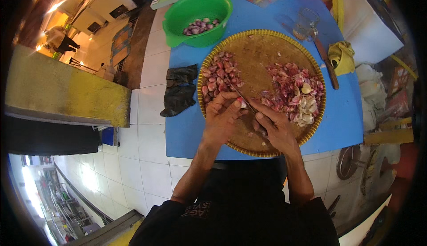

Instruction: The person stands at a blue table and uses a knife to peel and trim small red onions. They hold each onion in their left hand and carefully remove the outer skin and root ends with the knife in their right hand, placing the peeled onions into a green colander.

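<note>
My left hand (223,114) pinches a partly peeled shallot (241,103) between thumb and fingertips. In my right hand (275,124) is a small knife (245,98), its thin blade against the shallot. Both hands are above a round woven bamboo tray (257,59) with a yellow-bound rim. Unpeeled shallots (220,71) are heaped on its left side. On the right lies a pile of reddish shallot skins (287,79), with pale garlic skins (305,111) at its lower edge. A dark object partly hidden under my right hand cannot be made out clearly.
A green plastic colander (173,24) holds peeled shallots (200,26). On the blue table (183,132) are black cloths (180,92), a glass mug (306,24), a wooden-handled knife (327,62) and a yellow cloth (342,57). A person (60,39) is far off at upper left.
</note>
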The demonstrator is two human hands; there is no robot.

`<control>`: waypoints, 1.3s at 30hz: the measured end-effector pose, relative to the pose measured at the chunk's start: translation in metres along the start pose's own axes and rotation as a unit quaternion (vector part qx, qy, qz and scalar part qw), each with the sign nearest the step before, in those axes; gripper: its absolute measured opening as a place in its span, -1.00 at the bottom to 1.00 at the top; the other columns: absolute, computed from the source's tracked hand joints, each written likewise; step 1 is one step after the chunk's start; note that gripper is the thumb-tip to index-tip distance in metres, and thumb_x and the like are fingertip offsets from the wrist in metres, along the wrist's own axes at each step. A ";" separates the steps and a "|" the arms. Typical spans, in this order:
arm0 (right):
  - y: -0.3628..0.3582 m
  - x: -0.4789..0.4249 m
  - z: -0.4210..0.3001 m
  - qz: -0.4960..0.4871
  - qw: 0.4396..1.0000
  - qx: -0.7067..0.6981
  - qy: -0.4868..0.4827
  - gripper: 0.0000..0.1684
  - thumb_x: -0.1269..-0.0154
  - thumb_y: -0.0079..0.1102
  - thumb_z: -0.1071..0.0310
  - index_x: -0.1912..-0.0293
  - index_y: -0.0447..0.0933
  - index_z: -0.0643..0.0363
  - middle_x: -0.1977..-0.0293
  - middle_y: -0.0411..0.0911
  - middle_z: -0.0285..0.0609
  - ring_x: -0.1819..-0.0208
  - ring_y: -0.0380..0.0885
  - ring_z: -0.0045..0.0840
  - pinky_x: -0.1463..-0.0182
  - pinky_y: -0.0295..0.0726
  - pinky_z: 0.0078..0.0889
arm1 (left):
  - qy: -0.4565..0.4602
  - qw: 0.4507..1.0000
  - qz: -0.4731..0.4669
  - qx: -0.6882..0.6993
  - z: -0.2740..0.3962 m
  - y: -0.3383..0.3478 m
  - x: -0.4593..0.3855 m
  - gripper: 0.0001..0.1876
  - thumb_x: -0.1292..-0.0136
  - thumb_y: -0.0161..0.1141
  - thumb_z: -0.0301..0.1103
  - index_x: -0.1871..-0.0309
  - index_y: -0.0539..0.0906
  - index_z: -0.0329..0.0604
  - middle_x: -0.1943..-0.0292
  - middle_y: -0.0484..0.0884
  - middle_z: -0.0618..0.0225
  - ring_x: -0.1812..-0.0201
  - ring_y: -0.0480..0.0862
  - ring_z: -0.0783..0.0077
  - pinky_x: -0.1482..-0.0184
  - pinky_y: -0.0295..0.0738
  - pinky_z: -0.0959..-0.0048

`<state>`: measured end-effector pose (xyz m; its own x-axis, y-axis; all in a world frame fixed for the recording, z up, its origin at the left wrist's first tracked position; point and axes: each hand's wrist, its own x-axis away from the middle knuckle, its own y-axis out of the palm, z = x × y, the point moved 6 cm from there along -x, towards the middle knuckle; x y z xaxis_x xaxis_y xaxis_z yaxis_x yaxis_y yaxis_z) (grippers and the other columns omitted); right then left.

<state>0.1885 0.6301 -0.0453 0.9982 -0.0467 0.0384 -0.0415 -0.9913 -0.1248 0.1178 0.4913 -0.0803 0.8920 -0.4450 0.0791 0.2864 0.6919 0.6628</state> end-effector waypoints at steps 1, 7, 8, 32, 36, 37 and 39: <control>-0.002 0.000 0.000 -0.007 1.000 -0.006 0.013 -0.52 -0.56 0.00 0.34 -0.40 0.41 0.02 0.51 0.47 -0.26 0.43 0.41 -0.66 0.27 0.47 -0.51 | -0.003 1.000 -0.006 -0.004 0.001 0.000 0.000 -0.81 -0.44 0.17 -0.52 -0.07 0.57 -0.28 0.07 0.70 0.27 0.07 0.70 0.45 0.00 0.69 0.36; -0.006 0.005 0.001 -0.008 1.000 0.008 0.016 -0.46 -0.58 -0.02 0.30 -0.47 0.30 -0.04 0.49 0.47 -0.23 0.46 0.43 -0.62 0.24 0.53 -0.46 | -0.001 0.999 -0.051 -0.012 0.004 0.003 0.002 -0.73 -0.42 0.21 -0.51 -0.14 0.54 -0.28 0.02 0.68 0.28 0.00 0.68 0.44 -0.04 0.66 0.38; -0.003 0.007 -0.007 -0.017 1.000 0.021 0.005 -0.45 -0.58 -0.02 0.30 -0.49 0.28 -0.05 0.49 0.47 -0.22 0.46 0.43 -0.60 0.23 0.54 -0.45 | 0.000 0.999 -0.052 -0.011 0.004 0.004 0.002 -0.73 -0.41 0.21 -0.51 -0.14 0.54 -0.28 0.01 0.67 0.27 0.00 0.67 0.44 -0.04 0.66 0.39; -0.003 0.008 -0.017 -0.044 0.996 -0.004 0.073 -0.43 -0.56 0.00 0.37 -0.49 0.27 -0.03 0.35 0.55 -0.16 0.42 0.41 -0.63 0.26 0.53 -0.47 | 0.070 0.993 0.010 -0.098 0.014 0.010 0.010 -0.59 -0.31 0.27 -0.65 -0.20 0.48 -0.27 -0.08 0.66 0.20 -0.07 0.65 0.44 -0.16 0.58 0.44; 0.006 0.009 -0.012 -0.040 0.999 -0.014 -0.002 -0.43 -0.60 -0.06 0.26 -0.51 0.22 -0.03 0.47 0.45 -0.28 0.43 0.38 -0.65 0.25 0.51 -0.48 | 0.083 0.990 -0.009 -0.117 0.015 0.012 0.010 -0.56 -0.31 0.23 -0.68 -0.24 0.45 -0.27 -0.11 0.64 0.19 -0.08 0.64 0.46 -0.18 0.56 0.46; 0.006 0.009 -0.011 -0.049 0.999 -0.022 0.006 -0.44 -0.61 -0.06 0.26 -0.51 0.23 -0.03 0.47 0.43 -0.30 0.43 0.37 -0.65 0.25 0.50 -0.48 | 0.090 0.988 -0.015 -0.129 0.016 0.012 0.010 -0.55 -0.31 0.22 -0.69 -0.25 0.45 -0.27 -0.12 0.64 0.19 -0.08 0.64 0.47 -0.18 0.55 0.47; 0.005 0.009 -0.009 -0.063 0.998 -0.026 0.010 -0.45 -0.61 -0.07 0.25 -0.50 0.24 -0.03 0.49 0.38 -0.32 0.44 0.34 -0.66 0.26 0.49 -0.49 | 0.094 0.987 -0.017 -0.131 0.017 0.012 0.011 -0.57 -0.31 0.21 -0.70 -0.23 0.46 -0.27 -0.10 0.65 0.20 -0.07 0.64 0.48 -0.18 0.56 0.47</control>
<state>0.1968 0.6236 -0.0367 0.9947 0.0759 0.0694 0.0806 -0.9945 -0.0668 0.1252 0.4853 -0.0588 0.9224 -0.3745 -0.0947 0.3757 0.8130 0.4449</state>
